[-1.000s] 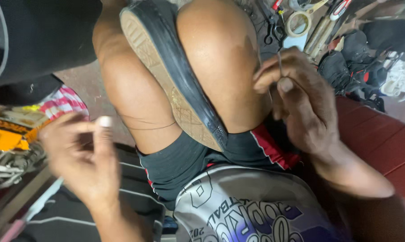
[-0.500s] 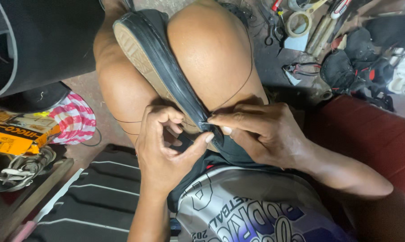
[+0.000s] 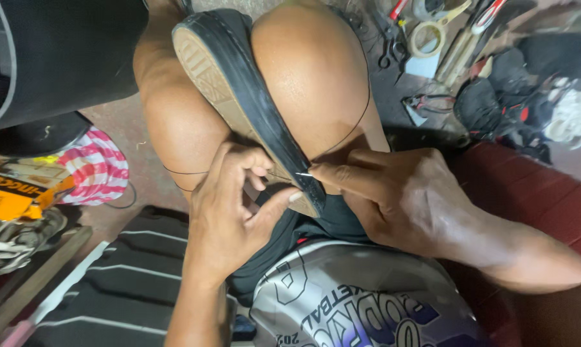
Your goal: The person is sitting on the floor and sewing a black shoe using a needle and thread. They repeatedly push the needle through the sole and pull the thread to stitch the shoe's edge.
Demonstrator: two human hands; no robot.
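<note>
You have a black shoe (image 3: pixel 252 96) wedged sole-up between your bare knees, its tan ribbed sole (image 3: pixel 207 77) facing the 9 o'clock side and its black rubber edge running from 11 o'clock down toward the centre of the view. Your left hand (image 3: pixel 229 215) comes up from 6 o'clock and is curled around the lower end of the shoe: the thumb presses against the end of the sole while the fingers fold in behind it, so the hand is nearly closed on the shoe. Your right hand (image 3: pixel 400 205) reaches in from 4 o'clock with the thumb and forefinger pinched tight on a thin metal needle (image 3: pixel 303 174), whose tip meets the rubber edge just beside your left thumb. A dark thread (image 3: pixel 361 125) loops from that spot up and across your right knee, and another strand crosses your left knee at 9 o'clock.

On the floor toward 1 o'clock lie scissors (image 3: pixel 387 48), a roll of tape (image 3: pixel 425 38) and other hand tools, too cluttered to tell apart. At 2 o'clock sits a heap of dark shoes (image 3: pixel 496 96). A red and white striped cloth (image 3: pixel 98 170) lies at 9 o'clock, near a yellow box (image 3: pixel 14 199). A red seat (image 3: pixel 528 193) edge shows under your right forearm at 3 o'clock.
</note>
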